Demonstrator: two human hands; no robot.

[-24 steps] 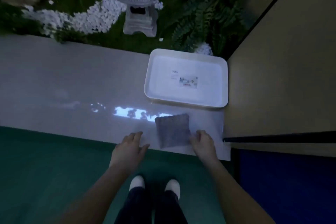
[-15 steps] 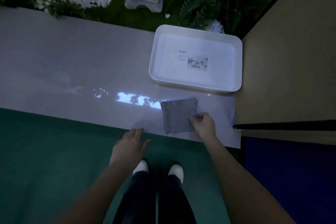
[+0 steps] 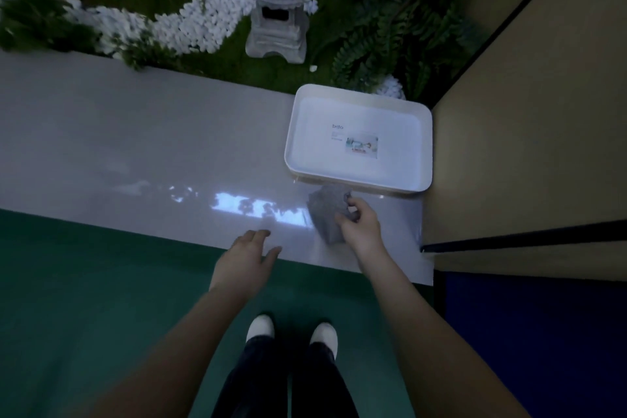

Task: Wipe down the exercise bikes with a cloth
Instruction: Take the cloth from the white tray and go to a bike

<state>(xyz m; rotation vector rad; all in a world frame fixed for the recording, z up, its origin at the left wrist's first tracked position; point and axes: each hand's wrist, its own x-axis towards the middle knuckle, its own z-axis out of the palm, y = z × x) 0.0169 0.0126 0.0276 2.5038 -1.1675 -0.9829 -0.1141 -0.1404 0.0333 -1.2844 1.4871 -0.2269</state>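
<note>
Cloth: a grey cloth (image 3: 326, 214) lies on the pale grey ledge (image 3: 135, 146), near its right end and just in front of the white tray (image 3: 291, 146).
Cloth axis: its long axis runs away from the person. The far end points at the tray's front rim and the near end at the ledge's front edge. It looks bunched and partly raised along its right side, though the dim light makes the folds hard to read.
Cloth and tray: the far end meets the rim in this view; I cannot tell whether they touch.
Right hand: the right hand (image 3: 359, 227) has its fingers curled in and pinches the cloth's right edge.
Left hand: the left hand (image 3: 246, 253) is relaxed with its fingers loosely spread over the ledge's front edge. It holds nothing and is well apart from the cloth.
Tray: shallow and rectangular, set against the beige wall (image 3: 526, 129), with a sticker (image 3: 361, 146) on its floor.
Behind the ledge: a stone lantern (image 3: 276, 3), white pebbles (image 3: 200, 20) and ferns (image 3: 383, 41).
Below: a green floor (image 3: 84, 282) and two white shoes (image 3: 259, 327).
</note>
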